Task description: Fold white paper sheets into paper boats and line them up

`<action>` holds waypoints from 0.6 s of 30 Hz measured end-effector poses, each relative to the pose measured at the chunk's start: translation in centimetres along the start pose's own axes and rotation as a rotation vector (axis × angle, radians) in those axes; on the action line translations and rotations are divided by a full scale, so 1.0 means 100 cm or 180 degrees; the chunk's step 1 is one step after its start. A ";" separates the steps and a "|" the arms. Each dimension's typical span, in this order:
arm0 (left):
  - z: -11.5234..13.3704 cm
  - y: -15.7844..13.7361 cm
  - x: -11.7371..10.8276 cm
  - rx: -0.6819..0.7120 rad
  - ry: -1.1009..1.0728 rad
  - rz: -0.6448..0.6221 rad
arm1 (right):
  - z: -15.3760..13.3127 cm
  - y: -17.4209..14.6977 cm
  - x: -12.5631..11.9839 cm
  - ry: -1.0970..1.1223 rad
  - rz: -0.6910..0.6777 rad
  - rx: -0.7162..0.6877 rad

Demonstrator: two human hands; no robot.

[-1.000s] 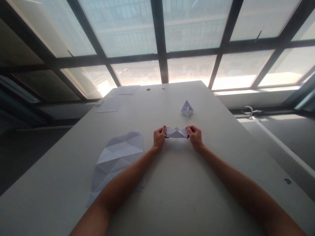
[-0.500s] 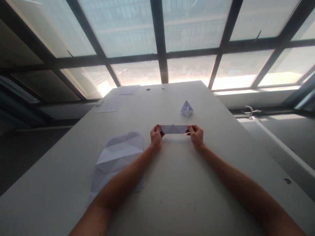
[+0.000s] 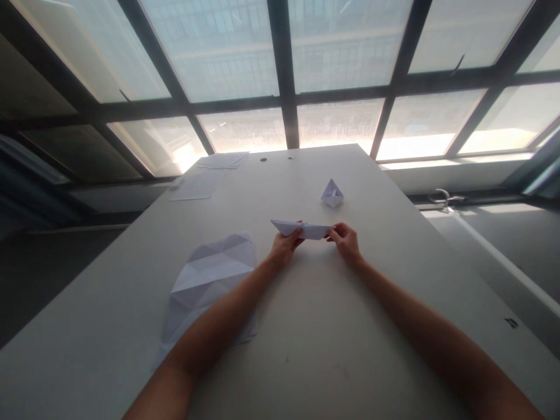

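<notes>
A folded white paper boat [image 3: 312,231], long and narrow with a pointed left end, is held just above the white table [image 3: 301,315]. My left hand [image 3: 286,242] is closed on its left-middle part, thumb on the near side. My right hand [image 3: 345,239] pinches its right end between thumb and fingers. Beyond the hands, a second folded paper boat [image 3: 333,194] stands on the table. Beside my left forearm lie large creased sheets of paper [image 3: 210,271], partly covered by that arm.
Flat white sheets [image 3: 199,185] lie at the table's far left, with more paper [image 3: 224,160] behind them. A cable hole [image 3: 263,159] is set near the far edge. Windows [image 3: 335,122] rise beyond the table. A white rail [image 3: 503,248] runs along the right side.
My left hand has shifted from the paper's left end toward its middle. The left end now sticks out past that hand as a point. My right hand has barely moved.
</notes>
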State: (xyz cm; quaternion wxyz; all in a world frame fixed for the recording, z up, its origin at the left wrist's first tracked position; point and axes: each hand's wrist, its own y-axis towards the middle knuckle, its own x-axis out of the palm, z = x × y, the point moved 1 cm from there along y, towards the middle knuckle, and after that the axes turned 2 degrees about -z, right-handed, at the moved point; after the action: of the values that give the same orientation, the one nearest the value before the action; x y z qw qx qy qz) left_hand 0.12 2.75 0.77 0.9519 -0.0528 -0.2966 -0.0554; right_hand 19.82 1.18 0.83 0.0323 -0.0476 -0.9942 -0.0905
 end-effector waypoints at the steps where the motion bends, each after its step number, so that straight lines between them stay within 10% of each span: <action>1: 0.001 0.001 -0.001 0.0052 0.0001 0.0092 | 0.000 0.000 0.000 -0.0146 -0.0282 0.0041; 6: 0.001 0.002 0.000 0.0168 0.0303 0.0247 | -0.005 0.003 -0.004 -0.0478 -0.1239 0.0180; 18: 0.004 -0.015 0.008 -0.0201 0.1521 -0.0667 | -0.012 -0.016 0.009 -0.0829 -0.1696 0.0197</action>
State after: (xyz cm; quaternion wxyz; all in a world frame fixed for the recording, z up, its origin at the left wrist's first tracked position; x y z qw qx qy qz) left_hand 0.39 1.30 1.64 0.9819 -0.0370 -0.0653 -0.1738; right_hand 18.83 -0.50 1.79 -0.1190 0.2048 -0.9698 -0.0586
